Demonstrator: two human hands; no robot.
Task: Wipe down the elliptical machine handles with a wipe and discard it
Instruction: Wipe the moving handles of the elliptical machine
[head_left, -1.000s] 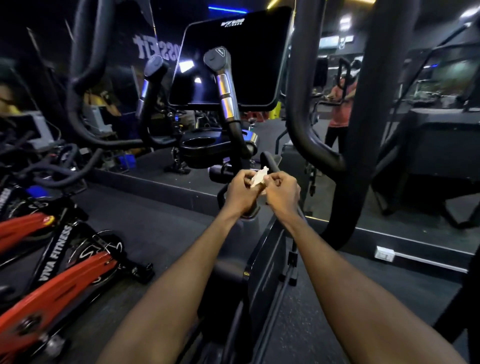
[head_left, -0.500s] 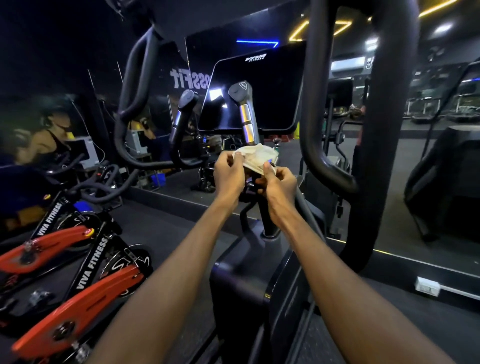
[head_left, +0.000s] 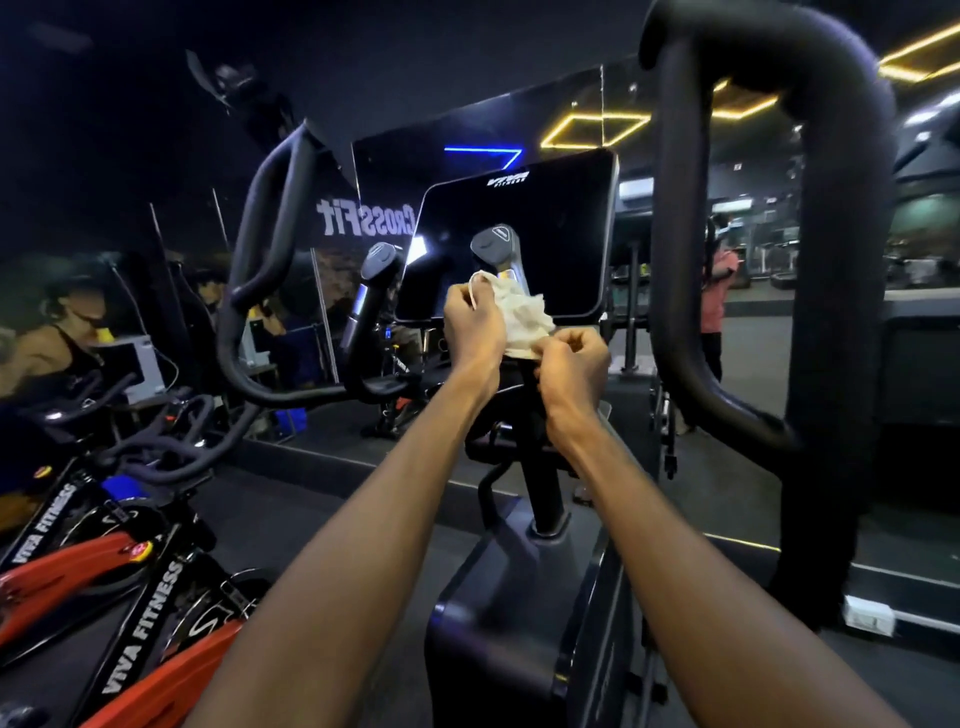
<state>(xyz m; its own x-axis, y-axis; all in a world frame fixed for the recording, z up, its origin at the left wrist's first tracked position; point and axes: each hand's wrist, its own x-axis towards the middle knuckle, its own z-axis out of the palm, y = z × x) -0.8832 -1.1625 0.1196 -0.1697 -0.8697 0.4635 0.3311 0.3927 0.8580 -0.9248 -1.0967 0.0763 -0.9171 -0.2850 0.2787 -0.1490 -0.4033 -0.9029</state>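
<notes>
Gripping hands: left hand (head_left: 474, 325) and right hand (head_left: 571, 364) are both closed on the crumpled white wipe (head_left: 522, 318), which is stretched between them.
Wipe position: directly in front of the lower edge of the dark rectangular console screen (head_left: 524, 234), covering the shaft of the right grey-capped inner handle (head_left: 497, 247).
Wipe axis: long axis runs diagonally, upper end at the left hand's fingers, lower end pinched in the right hand's fist.
Inner handles: the right one and the left grey-capped inner handle (head_left: 375, 291) both stand near-upright below the console screen, caps tilted toward the camera.
Outer handles: thick black curved moving bar (head_left: 836, 260) is right of the console screen; a thinner black curved bar (head_left: 270, 249) is left of it.
Left of console screen: red-and-black spin bikes (head_left: 104, 571).
</notes>
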